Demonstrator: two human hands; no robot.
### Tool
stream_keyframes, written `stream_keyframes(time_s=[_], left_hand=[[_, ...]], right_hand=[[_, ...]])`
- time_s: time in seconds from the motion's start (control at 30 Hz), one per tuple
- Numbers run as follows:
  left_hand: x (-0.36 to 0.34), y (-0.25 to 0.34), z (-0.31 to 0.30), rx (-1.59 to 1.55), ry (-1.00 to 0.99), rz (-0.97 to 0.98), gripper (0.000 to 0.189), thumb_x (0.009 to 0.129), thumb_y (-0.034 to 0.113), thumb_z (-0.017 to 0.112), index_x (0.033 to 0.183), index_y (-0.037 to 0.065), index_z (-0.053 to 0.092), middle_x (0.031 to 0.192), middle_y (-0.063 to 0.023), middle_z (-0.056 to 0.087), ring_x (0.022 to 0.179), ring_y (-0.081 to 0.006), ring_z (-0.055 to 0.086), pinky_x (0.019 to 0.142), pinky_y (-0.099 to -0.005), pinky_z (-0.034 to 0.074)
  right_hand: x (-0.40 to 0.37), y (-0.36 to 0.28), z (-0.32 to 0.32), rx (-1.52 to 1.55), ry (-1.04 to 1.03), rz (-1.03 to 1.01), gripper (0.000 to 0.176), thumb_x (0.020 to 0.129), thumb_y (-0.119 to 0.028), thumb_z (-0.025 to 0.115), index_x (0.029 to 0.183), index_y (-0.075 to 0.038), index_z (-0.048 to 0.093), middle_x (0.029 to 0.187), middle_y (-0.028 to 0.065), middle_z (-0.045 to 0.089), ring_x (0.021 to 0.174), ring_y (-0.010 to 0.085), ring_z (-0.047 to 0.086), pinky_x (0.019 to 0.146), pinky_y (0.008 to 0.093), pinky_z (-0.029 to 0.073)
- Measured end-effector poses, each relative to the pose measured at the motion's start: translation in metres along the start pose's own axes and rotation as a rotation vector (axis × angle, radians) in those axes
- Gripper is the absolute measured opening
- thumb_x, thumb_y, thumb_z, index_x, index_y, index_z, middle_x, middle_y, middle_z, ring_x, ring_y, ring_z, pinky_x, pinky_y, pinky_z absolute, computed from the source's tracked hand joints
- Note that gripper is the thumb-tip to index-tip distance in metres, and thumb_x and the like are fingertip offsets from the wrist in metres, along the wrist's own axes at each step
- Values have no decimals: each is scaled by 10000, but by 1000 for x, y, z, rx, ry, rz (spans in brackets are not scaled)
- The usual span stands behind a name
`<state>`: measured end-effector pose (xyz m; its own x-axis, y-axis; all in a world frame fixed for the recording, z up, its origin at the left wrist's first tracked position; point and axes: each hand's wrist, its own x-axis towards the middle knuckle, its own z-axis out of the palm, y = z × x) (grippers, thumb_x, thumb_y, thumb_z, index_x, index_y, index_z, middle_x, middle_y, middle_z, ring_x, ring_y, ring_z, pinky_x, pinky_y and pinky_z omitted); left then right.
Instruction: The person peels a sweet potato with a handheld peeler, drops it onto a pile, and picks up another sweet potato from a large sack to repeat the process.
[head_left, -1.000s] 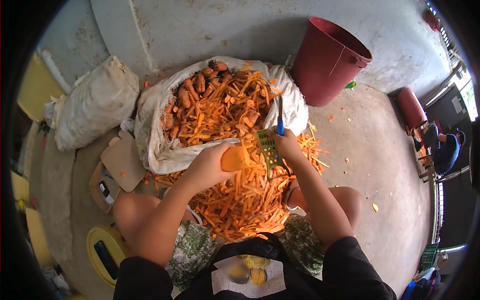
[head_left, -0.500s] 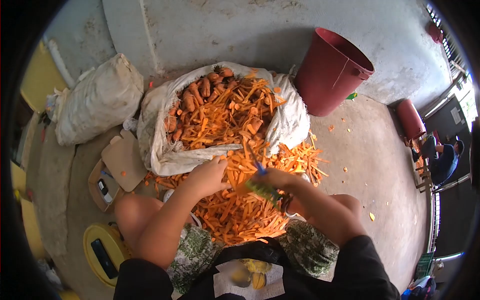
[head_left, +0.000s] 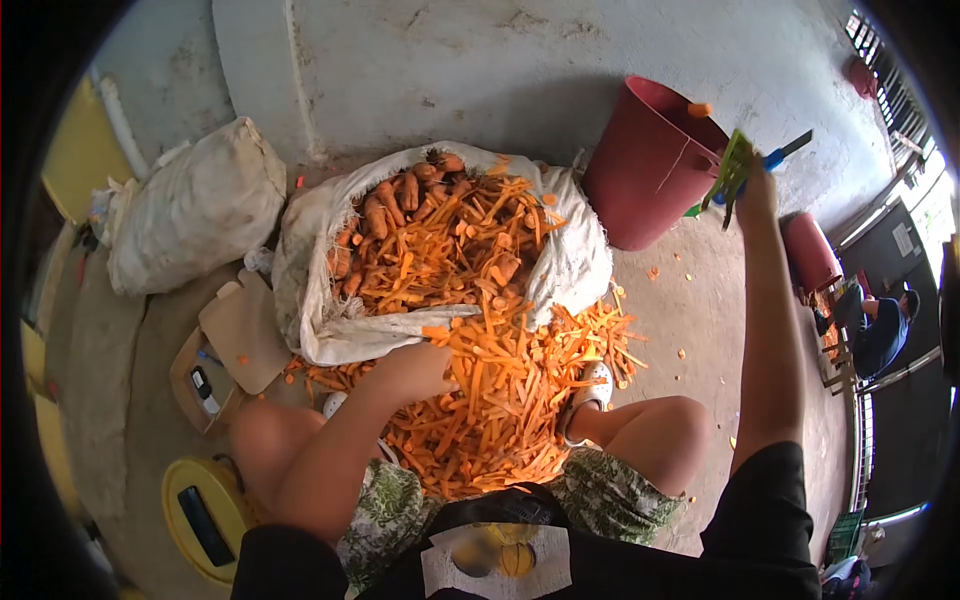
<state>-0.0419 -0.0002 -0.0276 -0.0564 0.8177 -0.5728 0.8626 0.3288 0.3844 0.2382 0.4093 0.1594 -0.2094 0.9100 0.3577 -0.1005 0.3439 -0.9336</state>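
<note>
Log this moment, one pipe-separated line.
left hand: at peelings | right hand: holding green tool, knife | orange piece: airborne, seemingly over bucket

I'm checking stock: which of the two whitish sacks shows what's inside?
The wide white woven sack beside the red plastic bin: its spread mouth shows orange roots and orange strips. The bulging off-white sack left of it shows no contents.

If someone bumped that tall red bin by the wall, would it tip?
The red bin could tip fairly easily, since it is tall and narrows toward its base. It looks like thin plastic, so likely light for its size, though any contents are hidden. Pushed backward, it might lean on the wall.
</note>
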Motion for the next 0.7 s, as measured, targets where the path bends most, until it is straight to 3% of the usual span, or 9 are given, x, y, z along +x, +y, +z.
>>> stream_keyframes(time_s=[0.07, 0.13, 0.27, 0.37, 0.43, 0.6, 0.67, 0.7], left_hand=[[11, -7, 8, 17, 86, 96, 337, 818, 371, 560, 848, 43, 486, 652, -84, 494, 598, -228, 498, 555, -376, 407], [26, -16, 13, -43, 46, 94, 336, 824, 371, 552, 857, 43, 487, 655, -87, 496, 604, -227, 501, 555, -373, 405], [62, -37, 41, -2, -19, 9, 335, 837, 370, 533, 876, 40, 497, 693, -91, 522, 623, -226, 509, 556, -367, 402], [70, -47, 56, -56, -149, -73, 340, 833, 369, 540, 948, 50, 514, 817, -115, 563, 752, -229, 546, 644, -367, 416], [81, -61, 68, -89, -182, -111, 331, 841, 361, 531, 956, 51, 519, 813, -114, 565, 747, -225, 547, 644, -365, 418], [109, -105, 99, -216, -212, -211, 300, 860, 325, 510, 986, 54, 537, 828, -110, 569, 753, -211, 549, 669, -365, 428], [126, -121, 111, -290, -130, -296, 273, 863, 293, 510, 991, 56, 549, 819, -106, 573, 740, -203, 549, 684, -366, 435], [130, -124, 111, -292, -133, -300, 273, 863, 293, 510, 991, 56, 549, 819, -106, 573, 740, -203, 549, 684, -366, 435]], right_hand=[[-41, 19, 18, -23, -131, -54, 434, 912, -359, 380, 1142, -3, 469, 910, 144, 595, 761, 216, 590, 689, 329, 489], [-87, 37, 33, -42, -266, 74, 430, 906, -361, 393, 1152, -17, 472, 935, 147, 589, 752, 201, 585, 687, 340, 488], [-143, 97, 55, -5, -185, 284, 397, 899, -333, 421, 1153, -32, 473, 870, 112, 590, 739, 189, 584, 630, 316, 489], [-183, 104, 75, 57, -189, 539, 314, 889, -265, 450, 1074, -21, 520, 779, 69, 587, 692, 166, 578, 584, 280, 476], [-191, 128, 78, 24, -105, 674, 228, 882, -212, 470, 971, -23, 561, 745, 43, 584, 630, 131, 559, 550, 261, 450], [-190, 117, 100, -176, -156, 530, 199, 876, -201, 494, 851, -19, 573, 688, 18, 563, 567, 103, 513, 532, 249, 415], [-180, 147, 91, -581, -298, 311, 247, 868, -264, 518, 847, -23, 567, 662, 34, 543, 599, 113, 518, 555, 294, 413], [-184, 126, 101, -734, -316, 270, 208, 852, -220, 531, 849, -14, 567, 697, 84, 546, 640, 189, 555, 599, 336, 420]])
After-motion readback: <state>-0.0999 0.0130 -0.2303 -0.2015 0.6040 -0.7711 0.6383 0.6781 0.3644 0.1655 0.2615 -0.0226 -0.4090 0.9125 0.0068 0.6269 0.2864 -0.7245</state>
